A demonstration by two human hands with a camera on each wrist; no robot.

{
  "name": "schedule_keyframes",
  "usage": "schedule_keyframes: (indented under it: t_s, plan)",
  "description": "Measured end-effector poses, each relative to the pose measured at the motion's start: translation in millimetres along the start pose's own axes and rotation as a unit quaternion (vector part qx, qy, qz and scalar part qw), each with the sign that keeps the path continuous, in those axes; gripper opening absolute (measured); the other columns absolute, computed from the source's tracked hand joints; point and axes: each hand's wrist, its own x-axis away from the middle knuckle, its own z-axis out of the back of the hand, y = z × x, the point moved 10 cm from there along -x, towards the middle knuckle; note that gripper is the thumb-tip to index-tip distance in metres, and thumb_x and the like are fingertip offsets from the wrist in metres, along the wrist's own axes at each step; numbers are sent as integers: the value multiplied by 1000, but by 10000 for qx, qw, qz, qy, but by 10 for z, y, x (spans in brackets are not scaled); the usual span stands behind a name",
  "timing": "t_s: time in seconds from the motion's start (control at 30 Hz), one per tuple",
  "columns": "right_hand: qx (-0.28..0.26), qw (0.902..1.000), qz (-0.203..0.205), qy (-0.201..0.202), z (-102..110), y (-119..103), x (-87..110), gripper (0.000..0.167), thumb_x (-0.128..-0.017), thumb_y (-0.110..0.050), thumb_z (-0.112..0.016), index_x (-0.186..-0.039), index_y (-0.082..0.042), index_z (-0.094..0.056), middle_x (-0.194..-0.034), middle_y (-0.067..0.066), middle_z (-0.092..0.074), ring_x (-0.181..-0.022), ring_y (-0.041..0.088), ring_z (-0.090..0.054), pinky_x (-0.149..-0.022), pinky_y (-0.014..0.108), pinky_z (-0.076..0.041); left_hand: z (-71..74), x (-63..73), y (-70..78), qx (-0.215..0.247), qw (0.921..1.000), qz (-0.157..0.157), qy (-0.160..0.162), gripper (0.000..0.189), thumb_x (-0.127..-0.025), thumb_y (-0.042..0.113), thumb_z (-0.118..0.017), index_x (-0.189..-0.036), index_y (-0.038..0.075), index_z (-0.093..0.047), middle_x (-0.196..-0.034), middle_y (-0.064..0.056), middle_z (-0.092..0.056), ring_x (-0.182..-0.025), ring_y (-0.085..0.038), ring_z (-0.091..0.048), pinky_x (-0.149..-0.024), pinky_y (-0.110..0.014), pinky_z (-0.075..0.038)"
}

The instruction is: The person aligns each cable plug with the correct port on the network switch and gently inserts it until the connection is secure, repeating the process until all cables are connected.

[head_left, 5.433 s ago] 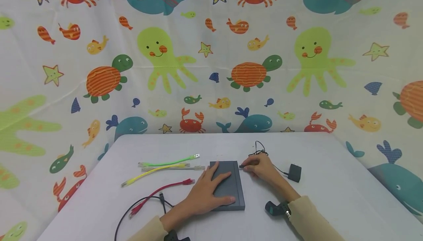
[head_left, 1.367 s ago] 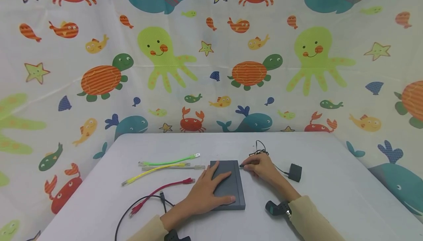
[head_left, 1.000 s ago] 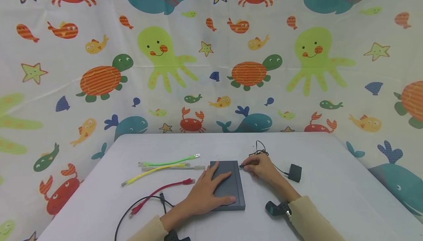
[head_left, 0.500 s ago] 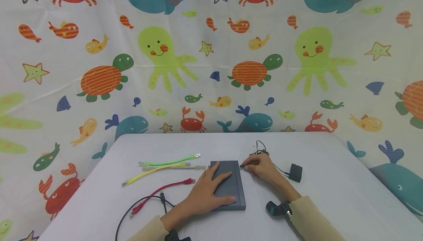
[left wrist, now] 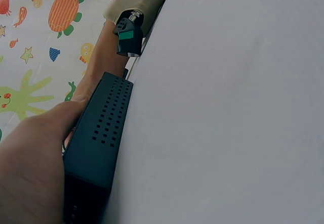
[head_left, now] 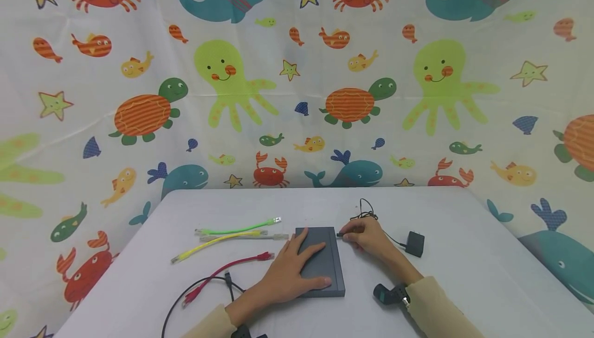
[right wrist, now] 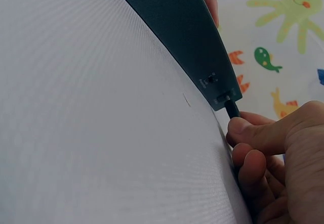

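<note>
A flat dark grey network switch [head_left: 320, 263] lies on the table. My left hand [head_left: 290, 271] rests on its top with fingers spread, the thumb near the close right corner. Rows of vent holes mark the side of the switch [left wrist: 111, 113] in the left wrist view. With thumb and forefinger my right hand [head_left: 364, 232] pinches a small black plug [right wrist: 232, 108]. The plug's tip is right at a socket in the end of the switch [right wrist: 187, 37], beside a small slider. Its thin black cord [head_left: 366, 208] is bundled behind my right hand and runs toward a black power adapter [head_left: 414, 243].
Left of the switch lie green [head_left: 241, 226], yellow [head_left: 213, 245], grey [head_left: 274, 236] and red [head_left: 227, 267] network cables. A black cable [head_left: 178, 299] with a plug [head_left: 229, 279] curves near the left forearm. A patterned curtain [head_left: 297, 96] hangs behind the white table [head_left: 464, 276].
The camera view shifts slightly. Both hands, the switch and the plug stay in the same places.
</note>
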Motion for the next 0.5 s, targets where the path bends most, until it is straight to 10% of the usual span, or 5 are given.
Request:
schedule_keyframes:
  t_s: [0.5]
  plan:
    - [35,10000,-56,-10,16,-117,36,14,-82,-1,-70,-95,0,-73,-81,19,-69,-50,8,-49,-47,22,-43,13,-5,25,-21,10000,8,0,74,-76,83,-47,-143,54,-31,-164,2,-8,-149,-42,-7,-104,-75,-23]
